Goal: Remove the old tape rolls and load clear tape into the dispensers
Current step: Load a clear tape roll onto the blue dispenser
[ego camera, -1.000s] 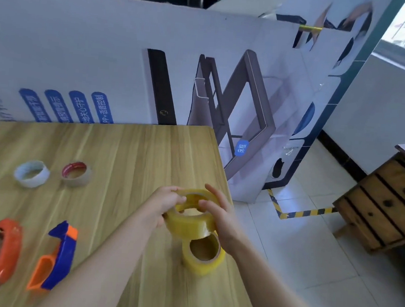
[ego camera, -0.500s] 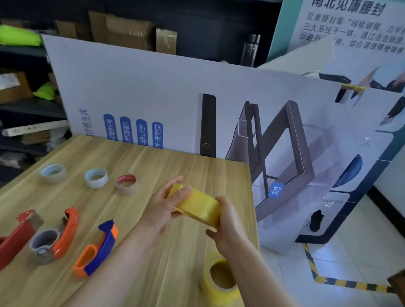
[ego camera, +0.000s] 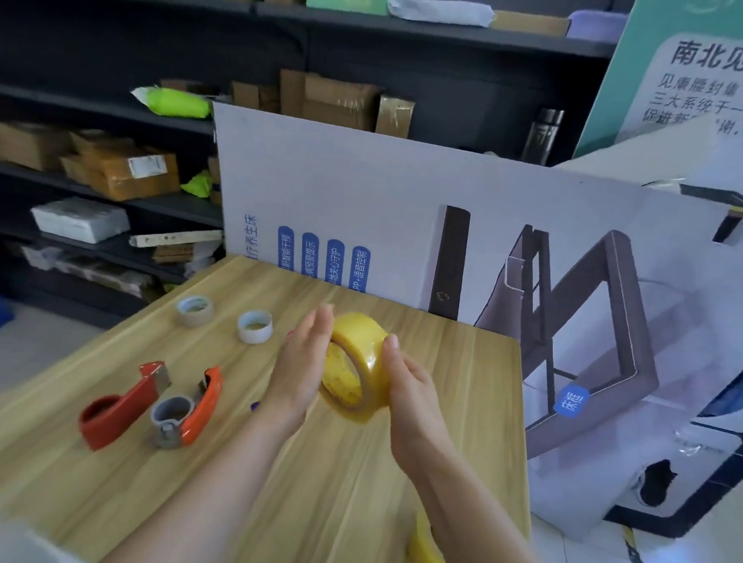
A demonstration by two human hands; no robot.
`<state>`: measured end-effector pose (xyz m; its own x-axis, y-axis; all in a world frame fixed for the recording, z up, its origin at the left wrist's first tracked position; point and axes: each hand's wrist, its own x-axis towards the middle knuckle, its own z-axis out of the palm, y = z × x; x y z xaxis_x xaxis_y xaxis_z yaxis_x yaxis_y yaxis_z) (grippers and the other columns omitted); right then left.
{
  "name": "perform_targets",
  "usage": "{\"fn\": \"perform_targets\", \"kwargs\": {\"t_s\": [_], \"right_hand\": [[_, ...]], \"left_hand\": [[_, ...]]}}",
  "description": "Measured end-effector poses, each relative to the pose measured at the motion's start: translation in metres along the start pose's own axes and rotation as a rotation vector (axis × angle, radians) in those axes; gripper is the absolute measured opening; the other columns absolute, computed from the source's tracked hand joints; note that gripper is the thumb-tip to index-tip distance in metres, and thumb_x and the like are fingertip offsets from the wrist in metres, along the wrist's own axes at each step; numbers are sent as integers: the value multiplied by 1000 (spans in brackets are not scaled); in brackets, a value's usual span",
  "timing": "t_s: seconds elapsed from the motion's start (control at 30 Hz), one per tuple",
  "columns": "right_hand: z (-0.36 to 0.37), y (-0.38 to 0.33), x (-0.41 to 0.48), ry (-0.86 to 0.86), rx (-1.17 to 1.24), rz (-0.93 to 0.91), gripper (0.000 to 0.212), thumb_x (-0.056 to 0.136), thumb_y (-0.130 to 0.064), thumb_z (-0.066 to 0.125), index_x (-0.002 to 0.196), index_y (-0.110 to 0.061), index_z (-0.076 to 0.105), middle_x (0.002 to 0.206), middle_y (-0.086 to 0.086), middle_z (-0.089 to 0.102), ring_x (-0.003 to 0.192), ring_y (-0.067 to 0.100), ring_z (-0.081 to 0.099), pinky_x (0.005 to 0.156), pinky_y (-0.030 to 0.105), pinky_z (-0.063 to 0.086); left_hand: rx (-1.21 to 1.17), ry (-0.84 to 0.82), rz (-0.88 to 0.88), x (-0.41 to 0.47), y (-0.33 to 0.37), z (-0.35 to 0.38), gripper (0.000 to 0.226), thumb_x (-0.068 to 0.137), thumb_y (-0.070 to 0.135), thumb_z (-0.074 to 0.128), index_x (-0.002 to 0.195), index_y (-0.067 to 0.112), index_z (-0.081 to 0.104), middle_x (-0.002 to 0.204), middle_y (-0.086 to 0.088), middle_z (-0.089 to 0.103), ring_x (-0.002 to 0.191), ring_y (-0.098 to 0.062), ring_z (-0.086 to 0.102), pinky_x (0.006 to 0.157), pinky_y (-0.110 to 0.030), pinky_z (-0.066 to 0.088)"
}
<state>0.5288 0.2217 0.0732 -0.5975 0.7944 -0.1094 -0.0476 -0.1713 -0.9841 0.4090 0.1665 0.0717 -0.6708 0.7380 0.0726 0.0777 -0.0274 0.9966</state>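
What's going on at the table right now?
A person holds a yellowish tape roll above the wooden table. The left hand lies flat against one side and the right hand wraps round the other. A red dispenser and an orange dispenser lie to the left, neither carrying a yellow roll. A greyish core and a white core sit behind them.

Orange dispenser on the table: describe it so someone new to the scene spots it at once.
On the wooden table, two dispensers lie side by side, left of the yellow tape roll. The orange dispenser is the one nearer the left hand; unlike the red dispenser, it carries a grey hub at its near end.
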Motion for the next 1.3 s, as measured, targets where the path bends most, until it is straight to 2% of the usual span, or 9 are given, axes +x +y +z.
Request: {"fn": "perform_targets", "kwargs": {"t_s": [0.07, 0.17, 0.43, 0.57, 0.77, 0.87, 1.03, 1.2, 1.3], "right_hand": [[12, -6, 3, -38, 9, 22, 42, 100, -44, 42, 105, -12, 69, 103, 8, 73, 94, 9, 64, 82, 21, 46], [28, -14, 7, -162, 56, 18, 28, 102, -33, 43, 96, -19, 66, 99, -3, 71, 97, 8, 62, 94, 28, 43], [101, -11, 17, -429, 143, -87, 38, 88, -18, 56, 123, -1, 60, 116, 26, 65, 108, 41, 61, 100, 62, 43], [142, -7, 26, -416, 103, -119, 40, 85, -15, 60, 124, -5, 61, 116, 22, 68, 110, 40, 63, 100, 57, 46], [210, -9, 40, -324, 114, -167, 34, 92, -20, 60, 123, -7, 62, 113, 17, 71, 107, 34, 67, 95, 53, 51], [236, -12, 47, -323, 124, -153, 29, 98, -15, 53, 123, -6, 61, 111, 16, 72, 103, 30, 69, 87, 47, 56], [263, -8, 57, -341, 95, -168, 26, 98, -18, 52, 121, -9, 63, 109, 15, 72, 102, 30, 69, 83, 45, 56], [267, -4, 65, -355, 17, -205, 30, 89, -9, 56, 118, -13, 64, 106, 13, 72, 96, 24, 70, 80, 34, 58], [261, -4, 72, -280, 13, -195, 21, 96, -9, 54, 112, -14, 67, 103, 13, 74, 96, 28, 71, 83, 41, 58]], "left_hand": [[119, -26, 172, -9, -2, -9, 92, 66, 80, 47, 144, 36, 29, 142, 11, 34, 131, -7, 33, 107, -32, 29], [42, -40, 114, -4, -2, -30, 99, 61, 71, 60, 146, 41, 19, 146, 7, 29, 134, -12, 31, 110, -39, 29], [-245, -91, -431, 29, 12, -104, 85, 58, 82, 60, 115, 19, 65, 110, -14, 68, 100, -31, 65, 79, -41, 54], [-238, -115, -455, 43, 13, -147, 75, 58, 86, 56, 83, 17, 70, 76, -11, 69, 79, -29, 66, 76, -41, 54], [-350, -190, -105, 52, -1, -203, 86, 72, 78, 55, 142, 29, 41, 136, -6, 56, 121, -21, 58, 100, -43, 47], [-329, -210, 47, 60, -8, -231, 78, 77, 67, 61, 144, 40, 33, 146, 2, 46, 131, -19, 48, 107, -48, 40], [-310, -147, -109, 72, 5, -253, 74, 70, 71, 59, 132, 31, 52, 128, -10, 61, 113, -27, 62, 87, -46, 55], [-260, -177, -457, 81, 14, -255, 81, 60, 85, 52, 107, 22, 70, 106, -13, 72, 104, -33, 65, 90, -52, 52], [-165, -183, -346, 84, 15, -250, 73, 77, 81, 38, 115, 26, 66, 113, -7, 69, 109, -26, 63, 93, -45, 51]]}}
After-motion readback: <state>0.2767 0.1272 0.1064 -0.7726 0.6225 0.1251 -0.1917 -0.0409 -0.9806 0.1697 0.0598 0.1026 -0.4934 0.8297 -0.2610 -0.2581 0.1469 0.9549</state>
